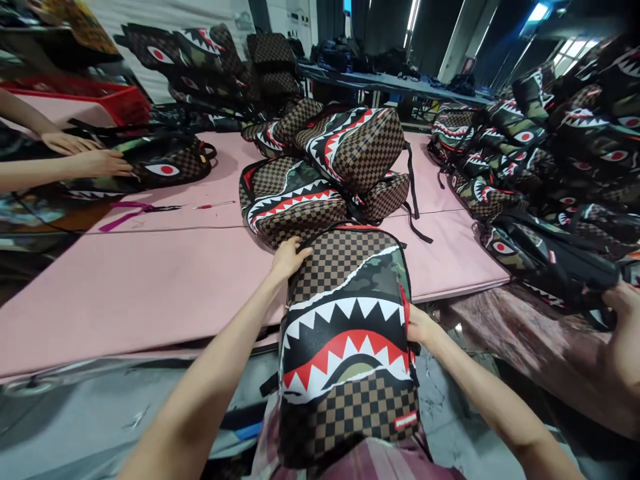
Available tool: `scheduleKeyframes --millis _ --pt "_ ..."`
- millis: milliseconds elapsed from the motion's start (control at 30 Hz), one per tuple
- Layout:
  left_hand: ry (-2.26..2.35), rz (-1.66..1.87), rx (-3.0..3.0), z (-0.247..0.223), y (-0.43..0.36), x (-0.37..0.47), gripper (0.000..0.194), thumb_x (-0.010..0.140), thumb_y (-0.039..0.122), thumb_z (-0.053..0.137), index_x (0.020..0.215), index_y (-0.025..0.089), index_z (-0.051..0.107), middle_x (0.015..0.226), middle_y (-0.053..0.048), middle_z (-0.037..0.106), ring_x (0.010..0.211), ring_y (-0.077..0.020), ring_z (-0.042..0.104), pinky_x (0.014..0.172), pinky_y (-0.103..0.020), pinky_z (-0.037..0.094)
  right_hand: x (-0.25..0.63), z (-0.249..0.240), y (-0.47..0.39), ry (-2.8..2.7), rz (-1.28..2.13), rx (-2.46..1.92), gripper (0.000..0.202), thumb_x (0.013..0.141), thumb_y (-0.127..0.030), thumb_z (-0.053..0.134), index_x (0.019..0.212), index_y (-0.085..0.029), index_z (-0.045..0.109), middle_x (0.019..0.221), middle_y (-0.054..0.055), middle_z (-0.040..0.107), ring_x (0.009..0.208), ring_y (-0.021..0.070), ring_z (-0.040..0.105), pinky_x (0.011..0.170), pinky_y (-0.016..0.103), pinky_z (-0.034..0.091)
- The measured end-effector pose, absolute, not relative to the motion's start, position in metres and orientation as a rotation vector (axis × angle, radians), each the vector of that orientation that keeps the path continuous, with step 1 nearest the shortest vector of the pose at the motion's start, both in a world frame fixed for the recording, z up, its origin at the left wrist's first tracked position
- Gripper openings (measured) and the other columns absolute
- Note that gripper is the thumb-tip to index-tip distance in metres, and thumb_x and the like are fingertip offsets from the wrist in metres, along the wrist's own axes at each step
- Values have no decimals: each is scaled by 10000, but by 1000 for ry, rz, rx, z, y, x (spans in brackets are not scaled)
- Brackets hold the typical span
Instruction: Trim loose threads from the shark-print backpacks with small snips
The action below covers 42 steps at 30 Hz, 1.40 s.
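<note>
A backpack [345, 273] with a brown checkered pattern, a camouflage patch and a printed shark mouth stands upright against my lap, front towards me. My left hand [290, 259] grips its upper left edge, thumb on the near side. At the right side, by a red strip, my right hand [419, 325] holds the bag; its fingertips are hidden behind the side panel. Just beyond lies a pile of matching backpacks [300, 217] on the pink table [165, 287].
At the left, another person's hands [95, 159] work on a shark-eye backpack [167, 168]. Purple-handled pliers [125, 215] and a red, thin tool [205, 207] lie nearby. Heaped backpacks [525, 137] fill the right side, where another person's hand [627, 313] touches one.
</note>
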<state>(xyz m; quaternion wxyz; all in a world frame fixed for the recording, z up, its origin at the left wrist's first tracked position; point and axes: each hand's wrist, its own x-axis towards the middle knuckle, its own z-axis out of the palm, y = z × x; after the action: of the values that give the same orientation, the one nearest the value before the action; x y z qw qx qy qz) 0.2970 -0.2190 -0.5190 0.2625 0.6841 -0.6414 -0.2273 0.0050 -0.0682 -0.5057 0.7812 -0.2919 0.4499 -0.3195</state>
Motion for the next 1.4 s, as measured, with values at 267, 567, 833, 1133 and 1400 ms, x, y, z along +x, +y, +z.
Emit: scheduleKeyframes --millis 267,567,833,1133,1400 --pt "-1732 -456 1851 -524 -203 287 400 842 305 422 1180 139 555 1141 -105 545 1053 -228 495 934 -335 370 7 -504 -38 918 -846 -393 421 779 -414 614 1082 -129 547 977 99 625 892 177 602 862 324 453" --pt "-1937 -518 1785 -507 -228 280 485 800 350 502 1235 136 516 1180 -158 493 1076 -270 490 936 -383 367 -26 -482 -47 1293 -556 -1340 358 762 -470 575 808 -116 605 741 60 610 716 179 573 682 298 448" --pt "-1856 -624 1634 -505 -205 274 502 771 237 504 1245 70 489 1253 -157 470 1191 -249 403 1024 -368 282 -21 -487 -171 1623 -1096 -1500 356 727 -404 527 904 -100 581 918 100 596 841 193 540 755 310 435" --pt "-1531 -1051 1319 -464 -189 321 715 885 545 62 1362 67 296 1323 -162 411 1185 -189 447 983 -339 366 2 -423 -77 794 -1036 -1692 123 696 -207 656 779 -137 599 950 62 618 901 157 570 809 269 431" --pt "-2671 -1121 1366 -498 -71 301 695 735 590 502 1313 209 434 1290 -83 468 1160 -280 452 1006 -432 292 -50 -465 9 612 -345 -1796 304 871 -211 455 662 -141 663 849 106 659 1009 178 543 886 319 401"
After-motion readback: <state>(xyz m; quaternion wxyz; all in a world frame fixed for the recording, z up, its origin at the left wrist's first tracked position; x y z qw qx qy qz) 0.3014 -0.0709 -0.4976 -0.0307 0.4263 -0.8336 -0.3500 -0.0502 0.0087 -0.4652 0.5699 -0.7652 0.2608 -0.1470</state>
